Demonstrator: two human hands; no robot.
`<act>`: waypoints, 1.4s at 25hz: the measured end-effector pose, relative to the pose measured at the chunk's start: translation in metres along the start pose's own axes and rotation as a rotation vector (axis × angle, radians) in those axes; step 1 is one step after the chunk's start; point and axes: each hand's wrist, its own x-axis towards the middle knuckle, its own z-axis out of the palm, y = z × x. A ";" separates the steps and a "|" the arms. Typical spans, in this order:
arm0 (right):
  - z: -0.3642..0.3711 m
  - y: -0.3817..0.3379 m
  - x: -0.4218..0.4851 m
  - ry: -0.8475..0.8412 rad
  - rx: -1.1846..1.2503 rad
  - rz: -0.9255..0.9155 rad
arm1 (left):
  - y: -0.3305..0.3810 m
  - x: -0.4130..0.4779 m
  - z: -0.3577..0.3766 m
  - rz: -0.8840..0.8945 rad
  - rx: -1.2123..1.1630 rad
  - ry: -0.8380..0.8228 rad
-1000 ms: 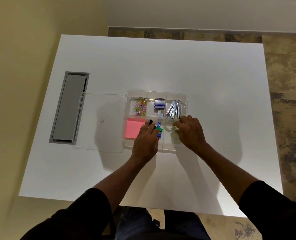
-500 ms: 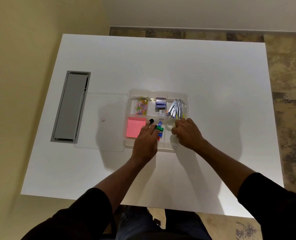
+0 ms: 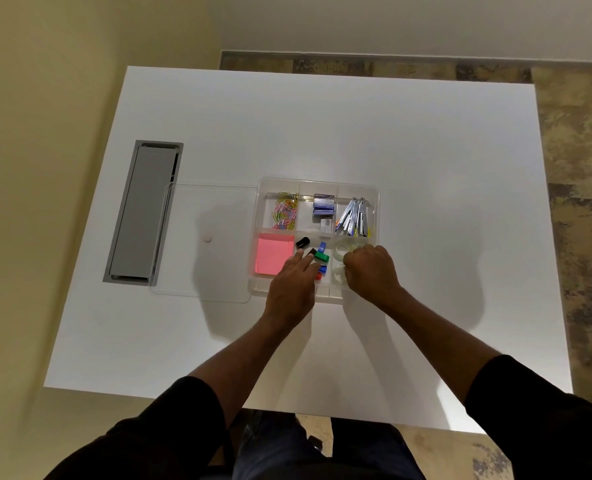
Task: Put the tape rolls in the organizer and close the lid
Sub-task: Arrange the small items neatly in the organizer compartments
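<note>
The clear plastic organizer [image 3: 376,199] sits mid-table with several compartments. Clear tape rolls [image 3: 341,250] lie in its front right compartment; another roll [image 3: 338,274] shows just left of my right hand. My right hand [image 3: 369,270] rests over that compartment with curled fingers; whether they grip a roll is hidden. My left hand [image 3: 292,285] lies flat on the organizer's front edge, fingers reaching over the middle compartment with binder clips [image 3: 321,256]. The transparent lid [image 3: 208,213] lies flat on the table to the organizer's left.
Other compartments hold coloured paper clips [image 3: 285,213], staple boxes [image 3: 323,205], metal clips [image 3: 353,216] and pink sticky notes [image 3: 274,253]. A grey cable hatch [image 3: 142,213] is set into the table at the left. The white table [image 3: 426,150] ends near my body.
My right hand has drawn slightly back toward me over the front right compartment, showing more of the tape rolls. My left hand has stayed in place.
</note>
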 end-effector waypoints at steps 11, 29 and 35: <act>-0.007 0.000 -0.033 -0.152 0.404 0.402 | 0.001 0.002 0.004 0.045 -0.001 0.035; -0.003 0.010 -0.031 0.159 0.337 0.340 | 0.006 0.010 0.003 0.161 0.012 -0.048; -0.012 0.021 -0.015 0.062 -0.071 0.200 | 0.007 0.010 0.005 0.173 0.024 -0.038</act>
